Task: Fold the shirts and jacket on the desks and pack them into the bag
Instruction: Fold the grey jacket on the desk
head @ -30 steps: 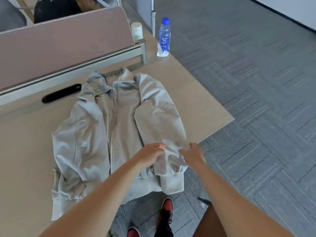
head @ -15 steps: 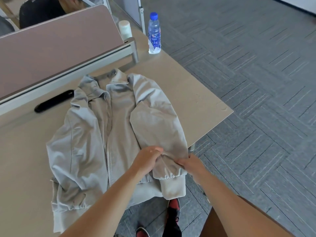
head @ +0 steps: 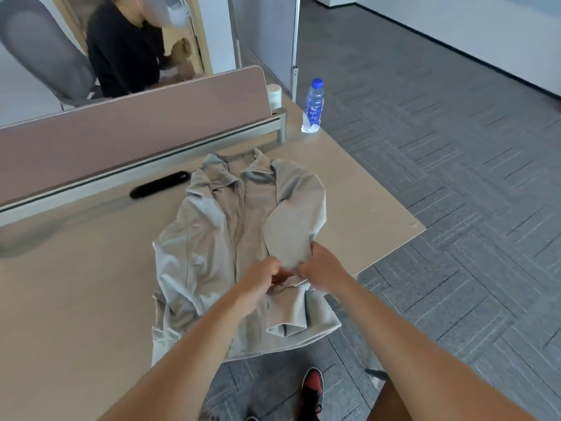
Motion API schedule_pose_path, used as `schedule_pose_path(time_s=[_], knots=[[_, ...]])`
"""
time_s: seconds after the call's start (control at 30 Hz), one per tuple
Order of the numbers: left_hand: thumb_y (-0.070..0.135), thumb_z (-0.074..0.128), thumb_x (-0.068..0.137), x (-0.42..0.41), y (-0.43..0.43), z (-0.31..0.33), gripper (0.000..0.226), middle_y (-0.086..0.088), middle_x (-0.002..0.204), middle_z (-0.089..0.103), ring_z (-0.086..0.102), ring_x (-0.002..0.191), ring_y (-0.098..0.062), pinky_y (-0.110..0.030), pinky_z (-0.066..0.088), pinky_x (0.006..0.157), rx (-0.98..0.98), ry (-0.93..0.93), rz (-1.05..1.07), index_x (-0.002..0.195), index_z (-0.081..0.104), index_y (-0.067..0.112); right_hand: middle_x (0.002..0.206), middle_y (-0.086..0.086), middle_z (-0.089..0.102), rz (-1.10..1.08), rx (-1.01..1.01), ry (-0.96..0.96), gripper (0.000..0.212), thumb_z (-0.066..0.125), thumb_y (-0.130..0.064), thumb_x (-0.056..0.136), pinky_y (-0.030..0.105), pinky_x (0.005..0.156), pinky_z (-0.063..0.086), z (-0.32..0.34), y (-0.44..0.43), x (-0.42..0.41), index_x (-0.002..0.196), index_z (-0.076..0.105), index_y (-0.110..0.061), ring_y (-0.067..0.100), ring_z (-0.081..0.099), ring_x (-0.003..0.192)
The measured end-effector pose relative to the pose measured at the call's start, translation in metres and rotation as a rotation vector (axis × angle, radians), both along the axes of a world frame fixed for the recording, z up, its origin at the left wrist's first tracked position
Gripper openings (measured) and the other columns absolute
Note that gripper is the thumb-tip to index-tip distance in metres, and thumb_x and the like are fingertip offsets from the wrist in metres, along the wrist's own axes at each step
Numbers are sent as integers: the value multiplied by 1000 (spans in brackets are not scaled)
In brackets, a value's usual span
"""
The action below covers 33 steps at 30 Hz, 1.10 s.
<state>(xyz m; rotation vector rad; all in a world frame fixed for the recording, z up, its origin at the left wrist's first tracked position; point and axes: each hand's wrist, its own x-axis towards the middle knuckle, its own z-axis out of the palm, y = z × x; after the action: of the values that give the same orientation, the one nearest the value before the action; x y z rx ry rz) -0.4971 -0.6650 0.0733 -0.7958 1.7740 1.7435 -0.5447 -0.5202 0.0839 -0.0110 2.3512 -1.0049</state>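
Observation:
A light grey zip jacket (head: 212, 253) lies front up on the beige desk (head: 76, 299), its hem hanging over the near edge. Its right sleeve (head: 291, 238) is folded across the chest. My left hand (head: 261, 278) and my right hand (head: 321, 265) both grip that sleeve near its lower part, close together, and the cuff (head: 285, 326) hangs down below them. No bag or shirts are in view.
A black slot cover (head: 159, 185) sits by the desk divider (head: 121, 129). A water bottle (head: 312, 106) and a white cup (head: 274, 95) stand at the far corner. Another person sits behind the divider. Grey carpet lies to the right; my red shoe (head: 312, 387) is below.
Both hands have closed on the sleeve and drawn it up and inward, so the sleeve now bunches and its cuff hangs below. The view has tilted upward.

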Motion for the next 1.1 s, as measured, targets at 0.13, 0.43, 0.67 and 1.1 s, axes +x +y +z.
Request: schedule_pose_path(time_s=[0.13, 0.43, 0.67, 1.1], knots=[[16, 42, 93, 26, -60, 31, 37, -7, 74, 74, 63, 65, -19, -28, 47, 63, 0, 66, 129, 78, 74, 6, 105, 10, 62, 130, -20, 56, 52, 59, -14, 89, 37, 74, 55, 39, -70, 14, 138, 44, -10, 28, 64, 93], [40, 35, 94, 109, -167, 20, 52, -12, 78, 59, 50, 59, -22, -29, 39, 57, 371, 65, 434, 96, 70, 1, 97, 2, 62, 225, -89, 18, 35, 56, -8, 85, 39, 83, 56, 35, -205, 65, 120, 57, -11, 30, 66, 99], [7, 38, 96, 147, -191, -4, 32, -10, 67, 52, 53, 52, -12, -19, 43, 51, 241, 105, 514, 70, 57, 7, 97, 4, 63, 314, -46, -38, 22, 56, -18, 90, 31, 71, 46, -10, -257, 87, 112, 56, -15, 26, 61, 92], [26, 79, 74, 161, -219, -32, 38, 8, 93, 68, 65, 88, -14, -28, 52, 72, -352, 111, 111, 108, 63, 27, 108, 4, 68, 335, -119, -337, 33, 48, -14, 95, 47, 102, 52, -32, -273, 86, 120, 68, -7, 20, 65, 101]])
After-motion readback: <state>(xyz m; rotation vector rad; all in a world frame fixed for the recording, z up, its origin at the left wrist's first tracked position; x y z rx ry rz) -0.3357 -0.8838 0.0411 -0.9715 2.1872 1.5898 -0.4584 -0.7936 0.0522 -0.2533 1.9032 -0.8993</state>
